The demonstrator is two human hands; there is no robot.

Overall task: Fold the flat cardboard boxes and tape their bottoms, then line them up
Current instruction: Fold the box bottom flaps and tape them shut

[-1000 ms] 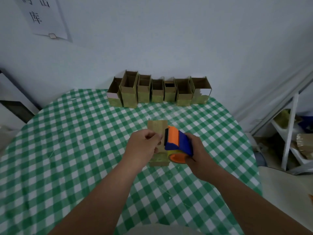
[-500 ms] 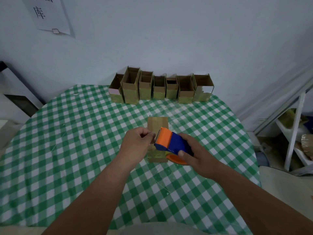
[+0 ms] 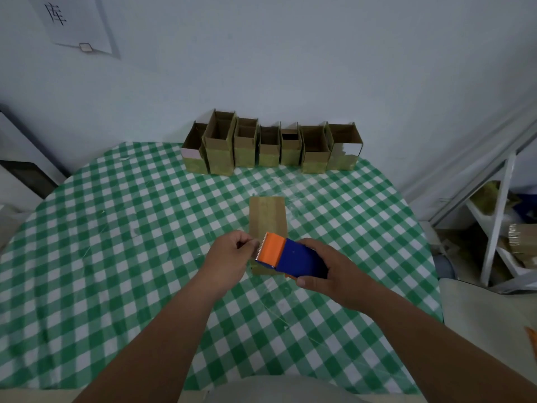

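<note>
Flat box (image 3: 267, 214): mid-table, under both hands; light, stiff card, best held by edges. Right hand (image 3: 328, 271) grips dispenser (image 3: 286, 255); left hand (image 3: 232, 255) pinches, probably tape end.

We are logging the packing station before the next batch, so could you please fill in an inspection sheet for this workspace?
Surface: round table under a green checked cloth.
Job's things: seven folded boxes lined up by the wall; one box lying in the middle.
Clutter: nothing seen.
Hands: right hand grips the tape dispenser; left hand pinches at its toothed edge, tape too clear to confirm.
Cables: nothing seen.
Surroundings: white wall, paper sign, white shelf at right.
</note>
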